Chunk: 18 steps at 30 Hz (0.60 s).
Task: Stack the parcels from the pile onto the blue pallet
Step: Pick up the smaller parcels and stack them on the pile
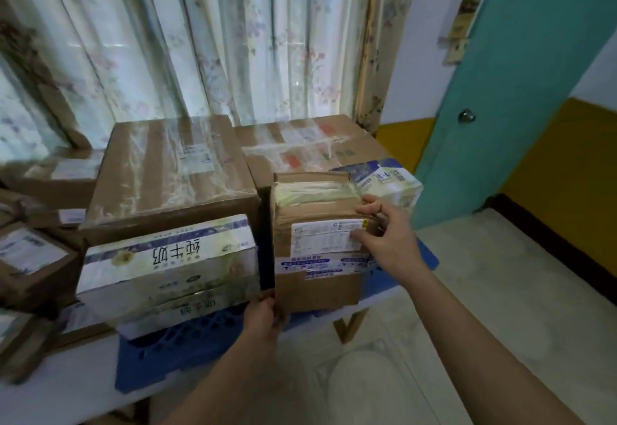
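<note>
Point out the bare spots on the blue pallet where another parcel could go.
Bare blue pallet shows along the near edge, below the white milk carton, and in a strip at the right corner beside the right hand. Behind, two large taped boxes fill the back. The left hand and right hand hold the brown parcel, leaving only a narrow gap beside the carton.

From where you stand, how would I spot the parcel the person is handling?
Start at the blue pallet on the table before the curtain. At its near right end stands a brown parcel, the right hand on its top and the left hand at its lower left corner. Unlike the white milk carton beside it, it is plain cardboard with a white label and blue-printed tape.
</note>
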{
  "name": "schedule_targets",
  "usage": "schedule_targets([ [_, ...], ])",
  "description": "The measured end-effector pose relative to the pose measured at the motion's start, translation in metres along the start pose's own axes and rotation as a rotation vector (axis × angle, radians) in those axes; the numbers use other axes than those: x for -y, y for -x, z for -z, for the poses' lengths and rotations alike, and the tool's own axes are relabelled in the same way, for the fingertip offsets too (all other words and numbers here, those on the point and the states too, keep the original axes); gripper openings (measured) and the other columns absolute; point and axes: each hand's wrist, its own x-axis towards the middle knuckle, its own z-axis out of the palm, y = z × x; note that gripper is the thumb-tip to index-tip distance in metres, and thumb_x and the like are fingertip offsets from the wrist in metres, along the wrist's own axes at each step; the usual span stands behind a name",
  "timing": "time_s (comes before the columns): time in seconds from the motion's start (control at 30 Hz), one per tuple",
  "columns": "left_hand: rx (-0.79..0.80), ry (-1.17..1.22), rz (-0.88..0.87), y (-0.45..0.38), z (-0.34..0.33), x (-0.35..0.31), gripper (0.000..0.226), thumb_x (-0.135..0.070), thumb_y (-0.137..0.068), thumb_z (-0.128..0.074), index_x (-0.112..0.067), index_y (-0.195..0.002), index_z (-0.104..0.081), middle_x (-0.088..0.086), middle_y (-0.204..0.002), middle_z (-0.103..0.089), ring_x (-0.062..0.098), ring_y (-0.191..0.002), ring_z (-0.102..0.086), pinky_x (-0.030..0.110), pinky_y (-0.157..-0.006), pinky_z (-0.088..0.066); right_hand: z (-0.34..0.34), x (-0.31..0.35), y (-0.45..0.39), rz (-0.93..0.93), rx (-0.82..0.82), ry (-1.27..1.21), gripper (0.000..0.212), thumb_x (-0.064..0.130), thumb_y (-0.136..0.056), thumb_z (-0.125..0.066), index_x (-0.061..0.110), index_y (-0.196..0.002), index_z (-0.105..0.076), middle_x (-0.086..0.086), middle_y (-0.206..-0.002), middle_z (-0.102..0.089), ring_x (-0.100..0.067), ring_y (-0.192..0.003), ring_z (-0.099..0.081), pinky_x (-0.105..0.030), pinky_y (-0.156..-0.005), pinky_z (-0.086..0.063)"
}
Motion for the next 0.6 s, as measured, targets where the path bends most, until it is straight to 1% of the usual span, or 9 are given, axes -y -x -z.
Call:
schedule_targets([
  [0.07,0.006,0.101,0.034,0.001,-0.011,-0.003,0.025,-0.004,-0.109,-0.036,-0.010,-0.124,-0.056,0.018,-0.115,-0.061,0.031,-0.090,-0.059,0.052,-0.092,-0.051,0.000,-0.009,-0.019,0.003,0.025,0.004,0.032,0.002,-0.086,-0.079,0.026,-0.101,-0.064,0.004,-0.147,-0.053,-0.010,-0.123,-0.057,-0.027,-0.102,-0.052],
  [0.1,0.002,0.131,0.052,-0.001,-0.015,-0.005,0.025,-0.008,-0.110,-0.039,-0.012,-0.126,-0.057,0.017,-0.121,-0.062,0.033,-0.100,-0.061,0.051,-0.095,-0.051,-0.001,-0.013,-0.028,0.002,0.036,0.008,0.032,0.002,-0.086,-0.079,0.026,-0.102,-0.064,0.004,-0.146,-0.053,-0.012,-0.120,-0.059,-0.031,-0.101,-0.053],
  [0.17,-0.003,0.165,0.060,-0.006,-0.020,-0.007,0.023,-0.014,-0.110,-0.042,-0.018,-0.127,-0.057,0.014,-0.121,-0.063,0.036,-0.107,-0.063,0.050,-0.093,-0.052,-0.003,-0.021,-0.044,0.007,0.063,0.007,0.031,0.003,-0.087,-0.079,0.024,-0.103,-0.062,0.005,-0.143,-0.054,-0.014,-0.112,-0.061,-0.033,-0.098,-0.054],
  [0.23,-0.004,0.211,0.046,-0.014,-0.027,-0.010,0.023,-0.019,-0.110,-0.043,-0.023,-0.130,-0.055,0.012,-0.123,-0.061,0.038,-0.107,-0.065,0.050,-0.090,-0.052,-0.006,-0.029,-0.059,0.048,0.101,0.031,0.031,0.002,-0.087,-0.079,0.023,-0.101,-0.060,0.004,-0.141,-0.053,-0.013,-0.113,-0.060,-0.027,-0.096,-0.053],
  [0.3,0.020,0.283,0.033,-0.020,-0.038,-0.010,0.023,-0.021,-0.110,-0.044,-0.024,-0.132,-0.052,0.010,-0.126,-0.058,0.036,-0.105,-0.065,0.050,-0.094,-0.051,-0.008,-0.036,-0.072,0.095,0.154,0.089,0.036,0.001,-0.085,-0.080,0.027,-0.096,-0.057,0.001,-0.135,-0.054,-0.012,-0.117,-0.058,-0.017,-0.092,-0.050],
  [0.33,0.038,0.314,0.024,-0.022,-0.044,-0.010,0.022,-0.021,-0.110,-0.045,-0.023,-0.131,-0.052,0.009,-0.126,-0.057,0.034,-0.103,-0.064,0.049,-0.098,-0.049,-0.010,-0.041,-0.078,0.124,0.168,0.124,0.039,0.000,-0.084,-0.080,0.029,-0.092,-0.055,-0.001,-0.131,-0.056,-0.014,-0.118,-0.059,-0.015,-0.089,-0.050],
  [0.4,0.074,0.339,-0.009,-0.027,-0.056,-0.011,0.025,-0.022,-0.109,-0.046,-0.020,-0.132,-0.056,0.008,-0.129,-0.059,0.031,-0.105,-0.063,0.047,-0.099,-0.047,-0.009,-0.051,-0.085,0.157,0.158,0.185,0.042,-0.002,-0.084,-0.078,0.030,-0.088,-0.052,0.000,-0.124,-0.058,-0.015,-0.117,-0.059,-0.020,-0.089,-0.051],
  [0.5,0.052,0.374,-0.048,-0.039,-0.070,-0.013,0.033,-0.023,-0.108,-0.049,-0.018,-0.139,-0.058,0.009,-0.137,-0.061,0.032,-0.112,-0.063,0.045,-0.099,-0.049,-0.003,-0.061,-0.099,0.186,0.140,0.245,0.038,-0.004,-0.085,-0.074,0.027,-0.089,-0.054,0.005,-0.116,-0.056,-0.013,-0.116,-0.057,-0.032,-0.095,-0.053],
  [0.6,0.028,0.406,-0.069,-0.047,-0.078,-0.014,0.037,-0.025,-0.107,-0.050,-0.020,-0.144,-0.054,0.006,-0.142,-0.057,0.032,-0.116,-0.060,0.045,-0.105,-0.048,0.001,-0.065,-0.110,0.249,0.161,0.312,0.026,-0.003,-0.084,-0.072,0.018,-0.092,-0.060,0.005,-0.111,-0.058,-0.013,-0.110,-0.057,-0.030,-0.092,-0.051],
])
